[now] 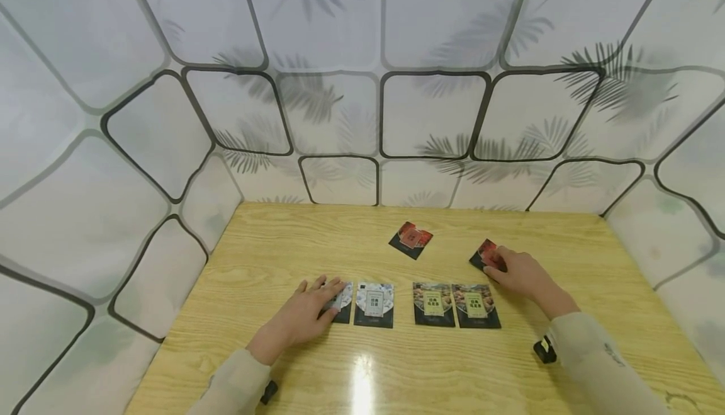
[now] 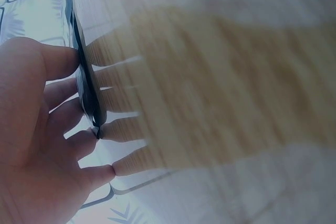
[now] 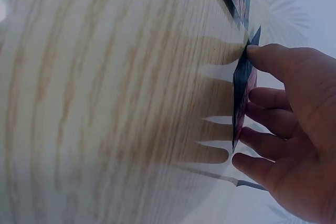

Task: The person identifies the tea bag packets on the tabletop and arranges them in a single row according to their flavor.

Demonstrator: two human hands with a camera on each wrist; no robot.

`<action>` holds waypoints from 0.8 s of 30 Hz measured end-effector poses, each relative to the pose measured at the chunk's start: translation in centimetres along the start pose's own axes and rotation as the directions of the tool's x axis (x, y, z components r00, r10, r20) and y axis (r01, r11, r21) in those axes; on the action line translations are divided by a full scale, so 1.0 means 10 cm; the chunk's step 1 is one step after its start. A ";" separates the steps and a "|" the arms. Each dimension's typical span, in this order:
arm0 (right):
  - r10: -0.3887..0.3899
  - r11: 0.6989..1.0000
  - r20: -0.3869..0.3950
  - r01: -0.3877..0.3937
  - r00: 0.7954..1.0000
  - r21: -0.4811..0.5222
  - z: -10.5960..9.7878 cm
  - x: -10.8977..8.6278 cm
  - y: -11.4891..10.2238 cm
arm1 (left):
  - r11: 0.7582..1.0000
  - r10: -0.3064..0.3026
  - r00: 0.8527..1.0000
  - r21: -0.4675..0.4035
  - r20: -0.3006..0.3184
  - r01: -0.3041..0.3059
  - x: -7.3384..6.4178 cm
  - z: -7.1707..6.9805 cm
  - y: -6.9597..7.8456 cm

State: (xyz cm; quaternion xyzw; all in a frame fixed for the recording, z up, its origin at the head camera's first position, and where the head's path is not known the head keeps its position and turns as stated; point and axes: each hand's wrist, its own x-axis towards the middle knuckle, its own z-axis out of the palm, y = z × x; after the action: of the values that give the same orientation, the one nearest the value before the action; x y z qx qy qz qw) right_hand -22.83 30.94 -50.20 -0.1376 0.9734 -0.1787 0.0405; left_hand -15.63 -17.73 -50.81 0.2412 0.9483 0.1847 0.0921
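My left hand (image 1: 306, 313) rests on a white-and-black packet (image 1: 344, 315) and covers much of it; the fingers are spread and relaxed. In the left wrist view the fingertips and thumb touch the dark packet (image 2: 86, 87). Beside it lies a matching white packet (image 1: 374, 305). At the right, my right hand (image 1: 523, 274) holds a tilted red-and-black packet (image 1: 483, 257) by its edges, thumb at the near side. The right wrist view shows this packet (image 3: 241, 90) low against the table, between thumb and fingers.
A second red-and-black packet (image 1: 410, 239) lies askew farther back. Two brown-and-green packets, the left one (image 1: 433, 305) and the right one (image 1: 476, 306), lie side by side in the front row. Patterned fabric walls (image 1: 340, 113) enclose the wooden table (image 1: 317, 238) at the back and sides.
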 end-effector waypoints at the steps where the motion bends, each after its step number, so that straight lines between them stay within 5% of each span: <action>1: 0.009 1.000 -0.004 -0.009 1.000 0.000 0.00 0.00 -0.01 | 1.000 0.001 1.000 -0.001 0.000 -0.001 0.00 0.00 0.00; 16: -0.043 0.999 -0.014 0.043 0.999 0.024 0.00 -0.15 0.17 | 1.000 0.015 1.000 0.005 0.000 -0.015 0.01 0.01 -0.01; 24: 0.006 0.999 -0.017 -0.006 1.000 0.040 0.04 -0.23 0.18 | 1.000 0.007 1.000 0.005 0.002 -0.007 0.01 0.00 -0.01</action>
State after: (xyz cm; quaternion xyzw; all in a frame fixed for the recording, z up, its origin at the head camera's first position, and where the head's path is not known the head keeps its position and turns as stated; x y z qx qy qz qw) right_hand -21.04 33.07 -51.15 -0.1323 0.9703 -0.1994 0.0354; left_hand -15.76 -17.71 -50.89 0.2448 0.9478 0.1824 0.0918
